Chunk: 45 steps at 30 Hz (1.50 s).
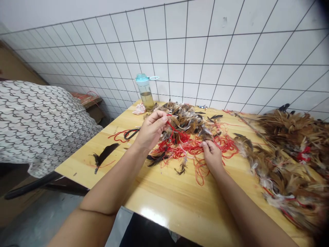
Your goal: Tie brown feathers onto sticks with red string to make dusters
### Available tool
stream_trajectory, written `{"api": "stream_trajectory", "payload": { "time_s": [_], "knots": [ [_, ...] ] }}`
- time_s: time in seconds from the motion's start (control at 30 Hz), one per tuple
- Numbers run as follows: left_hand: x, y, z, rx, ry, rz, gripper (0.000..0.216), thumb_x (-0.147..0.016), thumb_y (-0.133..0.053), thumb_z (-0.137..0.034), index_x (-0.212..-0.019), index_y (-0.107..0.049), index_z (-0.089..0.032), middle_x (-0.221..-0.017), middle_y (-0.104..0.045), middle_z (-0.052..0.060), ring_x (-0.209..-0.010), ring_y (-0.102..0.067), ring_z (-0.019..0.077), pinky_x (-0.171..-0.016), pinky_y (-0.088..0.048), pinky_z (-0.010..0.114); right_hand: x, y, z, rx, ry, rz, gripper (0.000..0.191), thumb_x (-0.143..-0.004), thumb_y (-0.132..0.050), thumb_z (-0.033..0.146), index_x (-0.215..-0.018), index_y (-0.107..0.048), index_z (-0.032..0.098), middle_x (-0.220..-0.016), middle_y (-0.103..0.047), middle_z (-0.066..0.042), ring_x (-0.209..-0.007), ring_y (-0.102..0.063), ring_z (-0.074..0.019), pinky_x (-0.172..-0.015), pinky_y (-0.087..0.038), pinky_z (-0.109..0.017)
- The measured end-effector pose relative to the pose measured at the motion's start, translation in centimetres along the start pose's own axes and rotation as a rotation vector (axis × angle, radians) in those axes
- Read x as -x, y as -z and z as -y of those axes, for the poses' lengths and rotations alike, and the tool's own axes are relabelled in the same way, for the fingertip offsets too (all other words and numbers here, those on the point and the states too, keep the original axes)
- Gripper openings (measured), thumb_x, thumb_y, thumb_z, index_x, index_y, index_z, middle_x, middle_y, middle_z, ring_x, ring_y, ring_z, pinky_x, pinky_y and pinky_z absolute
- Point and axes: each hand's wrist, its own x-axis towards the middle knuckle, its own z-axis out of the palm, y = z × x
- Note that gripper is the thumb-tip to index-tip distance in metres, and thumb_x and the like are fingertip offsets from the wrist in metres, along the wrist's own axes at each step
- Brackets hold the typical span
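Observation:
My left hand (151, 129) is raised over a tangle of red string (191, 145), its fingers pinched on a strand of that string. Lower and to the right, my right hand (212, 155) rests on the wooden table (167, 192), fingers closed on the same tangle. Behind the string lies a heap of brown feathers (187, 120).
A long band of feathers bound with red string (288, 161) covers the table's right side. A clear bottle with a blue lid (145, 92) stands at the back by the tiled wall. Black scissors (131, 133) and a dark feather (105, 154) lie left. A patterned cloth (38, 123) lies beyond the table's left edge.

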Motion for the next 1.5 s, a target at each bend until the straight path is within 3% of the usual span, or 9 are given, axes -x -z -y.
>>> {"api": "stream_trajectory", "payload": {
  "time_s": [0.47,0.6,0.77,0.83,1.0,1.1,1.2,1.37,1.5],
  "knots": [
    [-0.5,-2.4,-6.4,-0.097,-0.402,-0.056,0.013,-0.081,-0.068,-0.024,-0.081,-0.055,-0.021,-0.066,-0.059,-0.004,-0.059,-0.058,0.0056,-0.047,-0.043,0.015,0.0,0.1,0.5,0.023,-0.003,-0.001,0.033,-0.090,-0.044,0.043,-0.074,-0.061,0.020,-0.062,-0.055,0.001,-0.060,-0.048,-0.0149,-0.061,-0.036,-0.027],
    [0.1,-5.1,-10.0,-0.081,-0.548,0.001,0.009,-0.094,-0.048,-0.016,-0.087,-0.051,-0.020,-0.075,-0.063,-0.005,-0.054,-0.056,0.0038,-0.046,-0.042,0.014,0.2,0.1,0.6,0.011,0.002,0.002,0.033,-0.090,-0.044,0.044,-0.075,-0.061,0.020,-0.064,-0.057,0.000,-0.061,-0.049,-0.0152,-0.061,-0.036,-0.027],
    [0.7,-9.0,-13.4,-0.134,-0.603,-0.126,0.017,-0.102,-0.025,-0.016,-0.090,-0.037,-0.019,-0.067,-0.054,-0.008,-0.052,-0.056,0.0014,-0.047,-0.037,0.010,0.2,0.1,0.5,0.013,0.035,0.005,0.032,-0.090,-0.044,0.043,-0.076,-0.061,0.020,-0.065,-0.056,0.000,-0.062,-0.049,-0.0156,-0.061,-0.036,-0.028],
    [0.4,-9.3,-13.0,-0.201,-0.553,-0.028,0.013,-0.100,-0.031,-0.014,-0.090,-0.039,-0.017,-0.066,-0.051,-0.008,-0.054,-0.059,0.0020,-0.049,-0.037,0.010,0.1,0.2,0.8,-0.009,0.090,-0.009,0.030,-0.089,-0.046,0.041,-0.073,-0.062,0.021,-0.068,-0.055,-0.001,-0.066,-0.050,-0.0163,-0.064,-0.038,-0.029],
    [-0.2,-7.8,-8.0,-0.282,-0.044,0.176,0.014,-0.081,-0.066,-0.016,-0.078,-0.052,-0.014,-0.071,-0.058,-0.003,-0.063,-0.066,0.0100,-0.055,-0.047,0.019,0.0,0.5,3.0,-0.299,0.081,-0.052,0.027,-0.083,-0.055,0.041,-0.068,-0.064,0.021,-0.092,-0.057,-0.006,-0.096,-0.053,-0.0210,-0.087,-0.042,-0.035],
    [0.0,-7.3,-4.4,-0.276,0.034,0.341,0.021,-0.077,-0.071,-0.027,-0.078,-0.054,-0.014,-0.075,-0.063,0.001,-0.068,-0.064,0.0114,-0.059,-0.050,0.022,0.3,0.4,5.1,-0.585,0.000,0.083,0.028,-0.082,-0.054,0.046,-0.068,-0.061,0.022,-0.106,-0.059,-0.008,-0.110,-0.051,-0.0238,-0.093,-0.041,-0.039],
    [0.2,-7.3,-1.7,-0.244,0.100,0.420,0.025,-0.079,-0.069,-0.035,-0.080,-0.054,-0.014,-0.078,-0.065,0.003,-0.069,-0.063,0.0112,-0.062,-0.050,0.024,1.1,0.5,6.9,-0.738,-0.094,0.304,0.033,-0.080,-0.051,0.052,-0.065,-0.053,0.023,-0.090,-0.062,-0.008,-0.099,-0.056,-0.0255,-0.084,-0.045,-0.041],
    [-0.7,-6.4,-0.6,-0.208,0.086,0.298,0.027,-0.077,-0.071,-0.034,-0.077,-0.053,-0.015,-0.074,-0.063,0.001,-0.067,-0.061,0.0091,-0.062,-0.048,0.022,2.4,1.1,7.8,-0.850,-0.256,0.547,0.037,-0.081,-0.047,0.054,-0.061,-0.040,0.024,-0.072,-0.053,-0.005,-0.072,-0.055,-0.0212,-0.067,-0.046,-0.038],
    [-2.7,-3.5,-2.5,-0.198,-0.023,0.060,0.020,-0.081,-0.068,-0.027,-0.075,-0.052,-0.016,-0.069,-0.059,-0.002,-0.060,-0.057,0.0060,-0.059,-0.046,0.020,2.2,1.1,7.0,-0.941,-0.353,0.583,0.041,-0.083,-0.048,0.051,-0.060,-0.028,0.024,-0.056,-0.029,0.004,-0.048,-0.029,-0.0121,-0.050,-0.036,-0.030]
  ]
}}
